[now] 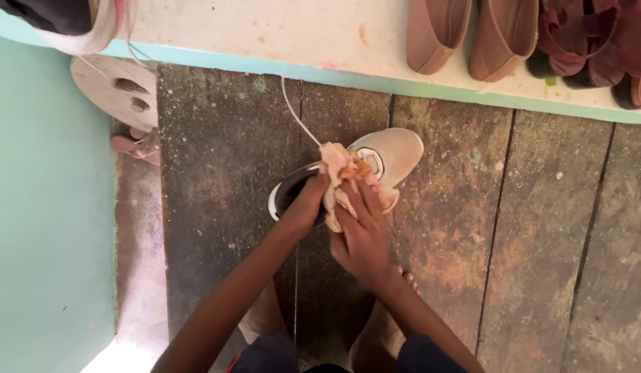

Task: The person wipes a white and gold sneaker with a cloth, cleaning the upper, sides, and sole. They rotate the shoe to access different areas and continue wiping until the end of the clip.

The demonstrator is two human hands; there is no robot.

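Item: pale mesh sneaker (389, 153), lying on the dark plank floor (541, 242) just below a painted ledge (299, 41), toe pointing up-right, one white lace (296, 114) trailing toward the ledge.

Handling: the left hand (303, 207) is closing its grip on the heel collar, fingers reaching into the opening. The right hand (362, 238) is pressing a crumpled cream cloth (344, 176) against the tongue and upper, its grip closed on the cloth. The sneaker is probably light, with a soft mesh upper that gives under pressure and a stiffer sole; the heel collar and sole edge are judged the firmest places to hold. The cloth is limp and bunching easily.

Nearby: tan flat shoes (472, 31) and dark red sandals (589, 41) are sitting on the ledge; a pink sandal (137, 145) is lying at the floor's left edge.

Packages, labels, signs: none showing.
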